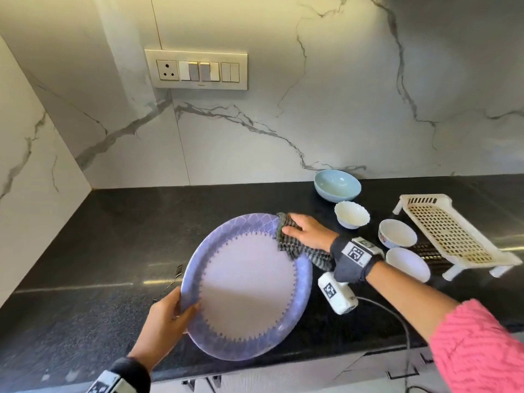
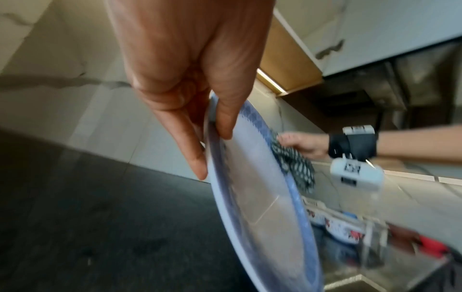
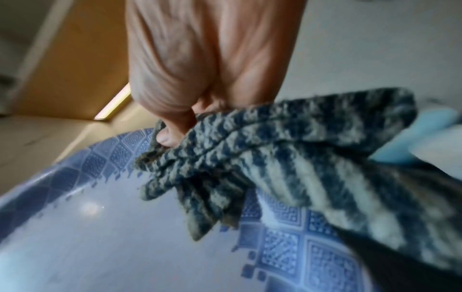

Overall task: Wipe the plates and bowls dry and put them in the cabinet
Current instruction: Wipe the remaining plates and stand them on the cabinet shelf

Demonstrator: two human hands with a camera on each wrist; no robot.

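Observation:
A large round plate (image 1: pixel 246 285) with a blue patterned rim and pale centre is held tilted above the black counter. My left hand (image 1: pixel 167 316) grips its near-left rim, thumb on the face and fingers behind, as the left wrist view shows on the plate (image 2: pixel 262 197) under my left hand (image 2: pixel 200 94). My right hand (image 1: pixel 306 231) holds a striped grey cloth (image 1: pixel 295 245) bunched against the plate's far-right rim. In the right wrist view the right hand (image 3: pixel 200 79) pinches the cloth (image 3: pixel 287 168) onto the plate (image 3: pixel 100 237).
To the right on the black counter (image 1: pixel 113 236) stand a light blue bowl (image 1: pixel 337 185), a scalloped white bowl (image 1: pixel 351 214) and two more white bowls (image 1: pixel 397 233) (image 1: pixel 408 263). A cream plastic drying rack (image 1: pixel 450 236) sits at far right. Marble wall with a switch panel (image 1: pixel 195 69) lies behind.

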